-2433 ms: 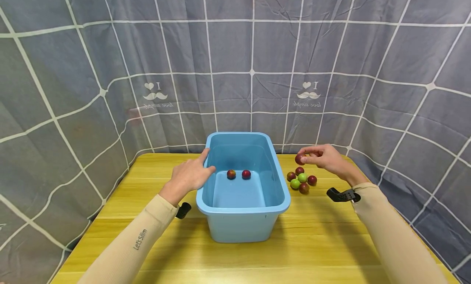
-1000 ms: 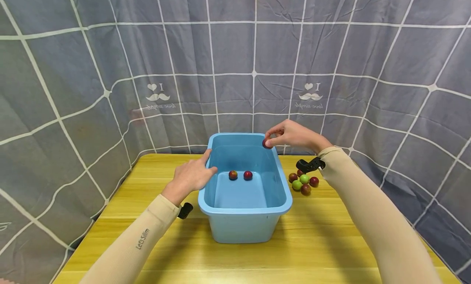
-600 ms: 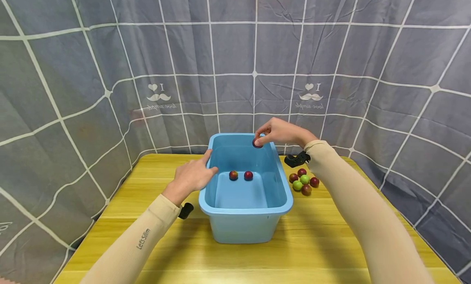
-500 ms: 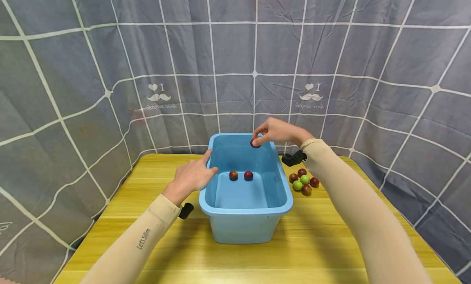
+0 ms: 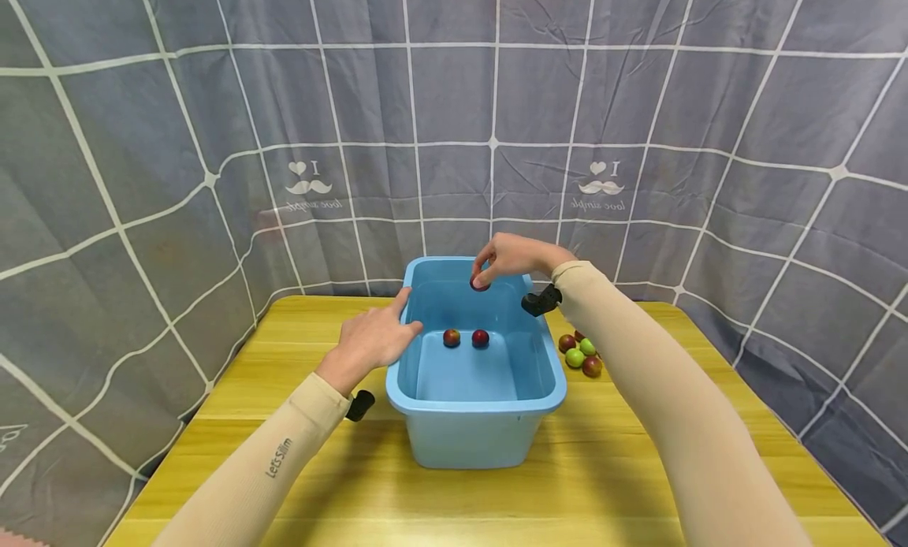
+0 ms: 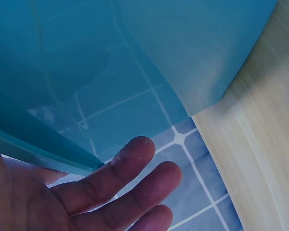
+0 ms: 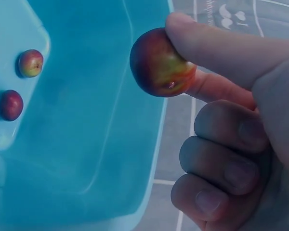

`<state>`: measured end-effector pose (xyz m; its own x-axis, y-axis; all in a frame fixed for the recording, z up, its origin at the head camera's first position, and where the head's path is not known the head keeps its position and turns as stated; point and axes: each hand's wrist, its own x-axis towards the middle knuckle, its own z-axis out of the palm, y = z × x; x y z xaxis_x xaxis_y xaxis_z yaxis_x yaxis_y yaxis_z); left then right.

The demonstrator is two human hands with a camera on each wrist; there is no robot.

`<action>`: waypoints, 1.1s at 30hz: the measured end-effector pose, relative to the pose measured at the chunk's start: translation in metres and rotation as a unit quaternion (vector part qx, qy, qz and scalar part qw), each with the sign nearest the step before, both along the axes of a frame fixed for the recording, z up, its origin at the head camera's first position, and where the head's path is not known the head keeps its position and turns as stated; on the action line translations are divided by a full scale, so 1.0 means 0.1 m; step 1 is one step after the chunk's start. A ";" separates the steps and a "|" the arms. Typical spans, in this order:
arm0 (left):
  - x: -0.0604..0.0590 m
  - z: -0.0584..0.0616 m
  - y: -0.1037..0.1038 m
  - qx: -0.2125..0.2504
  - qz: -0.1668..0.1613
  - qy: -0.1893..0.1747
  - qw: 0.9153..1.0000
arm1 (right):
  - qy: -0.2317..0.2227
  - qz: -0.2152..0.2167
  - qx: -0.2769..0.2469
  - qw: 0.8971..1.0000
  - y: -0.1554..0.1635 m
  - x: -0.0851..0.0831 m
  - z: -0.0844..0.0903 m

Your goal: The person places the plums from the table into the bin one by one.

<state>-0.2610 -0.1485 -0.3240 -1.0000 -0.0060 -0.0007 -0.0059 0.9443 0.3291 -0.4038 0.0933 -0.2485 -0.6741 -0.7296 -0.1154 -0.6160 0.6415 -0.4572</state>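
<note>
My right hand point(image 5: 516, 257) pinches a dark red plum point(image 7: 160, 62) between thumb and index finger. It holds the plum over the far part of the blue plastic tub point(image 5: 477, 407), and its other fingers are curled beneath. Two reddish plums lie side by side on the tub's floor, a mottled one point(image 5: 452, 338) and a darker one point(image 5: 480, 339). My left hand point(image 5: 374, 336) rests on the tub's left rim. In the left wrist view, its fingers point(image 6: 143, 192) extend loosely outside the tub wall, holding nothing.
Right of the tub, several red plums point(image 5: 592, 366) and green plums point(image 5: 574, 358) sit clustered on the wooden table point(image 5: 312, 484), partly hidden by my right sleeve. A grey curtain point(image 5: 454, 184) with white lines hangs behind and on both sides.
My right hand has carried the plum leftward from above the cluster, across the right rim, to over the tub, dipping slightly lately. My left hand has stayed on the rim.
</note>
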 end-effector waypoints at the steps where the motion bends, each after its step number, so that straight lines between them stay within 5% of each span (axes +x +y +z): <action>1: 0.00 0.00 0.00 0.000 0.001 -0.001 1.000 | -0.001 0.001 0.006 1.000 -0.02 -0.01 -0.01; 33: -0.01 -0.01 0.02 -0.014 0.004 0.001 1.000 | -0.076 -0.048 0.108 0.990 -0.39 -0.23 -0.40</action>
<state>-0.2622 -0.1464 -0.3248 -0.9999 -0.0149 0.0009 -0.0140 0.9527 0.3035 -0.4271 0.0547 -0.2888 -0.7013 -0.6106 -0.3678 -0.4825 0.7865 -0.3856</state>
